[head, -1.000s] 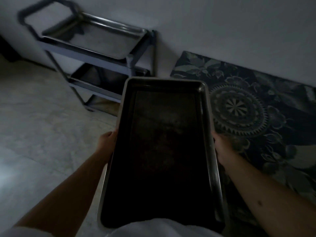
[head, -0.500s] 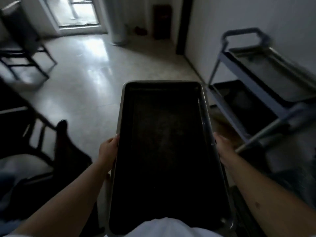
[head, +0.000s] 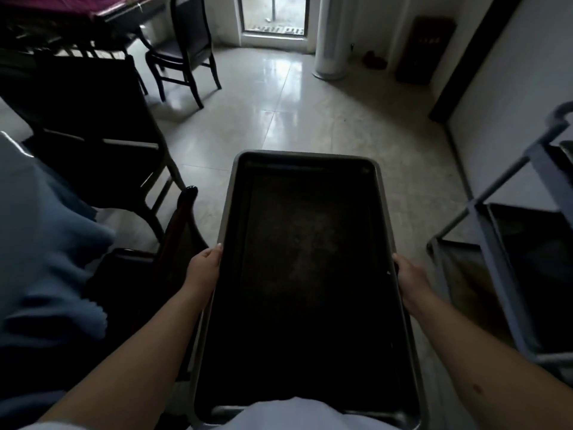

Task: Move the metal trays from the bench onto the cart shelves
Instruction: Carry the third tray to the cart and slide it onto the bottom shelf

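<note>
Tray (head: 310, 268): one dark metal tray, long side running away from us, carried level at chest height over the floor (head: 310, 113); empty as far as we can see in the dim light.
Left hand (head: 204, 268): closed on the tray's left rim, thumb along the edge.
Right hand (head: 409, 274): closed on the right rim, opposite the left hand.
Cart (head: 508, 249): at our 3 o'clock, cut by the frame edge; handle, top shelf and a lower shelf partly showing.
Chair (head: 183, 51): at 11 o'clock, well apart from the tray.
Cloth (head: 46, 249): blue, at 9 o'clock.
Change: a second ago the cart stood ahead of us at 11 o'clock; half a second ago it was at 2 o'clock; now it sits at 3 o'clock. Our grip on the tray is the same throughout.
Meaning: we judge that we have turned away from the cart with the tray undelivered. It must swing back toward 3 o'clock before a shelf can take it.
</note>
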The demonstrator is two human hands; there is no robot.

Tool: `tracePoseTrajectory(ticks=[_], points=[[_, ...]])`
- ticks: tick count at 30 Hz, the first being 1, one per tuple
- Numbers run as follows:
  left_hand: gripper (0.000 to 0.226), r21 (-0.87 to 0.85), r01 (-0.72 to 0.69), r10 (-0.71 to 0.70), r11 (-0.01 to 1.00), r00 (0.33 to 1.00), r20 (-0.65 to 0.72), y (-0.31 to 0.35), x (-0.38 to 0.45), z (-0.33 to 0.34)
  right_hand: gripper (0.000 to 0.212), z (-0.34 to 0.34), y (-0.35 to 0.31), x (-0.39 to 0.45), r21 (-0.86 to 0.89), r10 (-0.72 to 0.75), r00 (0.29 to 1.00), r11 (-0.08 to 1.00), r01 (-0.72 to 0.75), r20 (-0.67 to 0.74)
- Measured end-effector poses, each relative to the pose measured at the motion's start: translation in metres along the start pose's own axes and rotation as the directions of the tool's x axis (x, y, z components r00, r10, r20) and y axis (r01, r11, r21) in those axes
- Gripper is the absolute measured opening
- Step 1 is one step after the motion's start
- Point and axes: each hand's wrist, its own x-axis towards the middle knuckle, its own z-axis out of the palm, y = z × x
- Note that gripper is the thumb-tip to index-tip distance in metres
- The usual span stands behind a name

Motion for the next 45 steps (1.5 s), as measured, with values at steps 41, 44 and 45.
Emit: tracePoseTrajectory(ticks=[41,44,45], points=[[0.049,0.267,-0.019,-0.076,0.964,0.937,0.340,0.284,0.434,0.317,0.023,0.014,-0.230,0.404,0.161,0.058,0.950,0.987,-0.008,-0.307],[0.048,0.339,-0.080,-0.093,0.937,0.881,0.464,0.311,0.456,0.367,0.022,-0.008,-0.231,0.409,0.190,0.133,0.908,0.980,-0.061,-0.397],[0.045,0.358,-0.104,-0.098,0.928,0.857,0.505,0.320,0.463,0.386,0.023,-0.015,-0.228,0.407,0.212,0.155,0.895,0.975,-0.069,-0.418]])
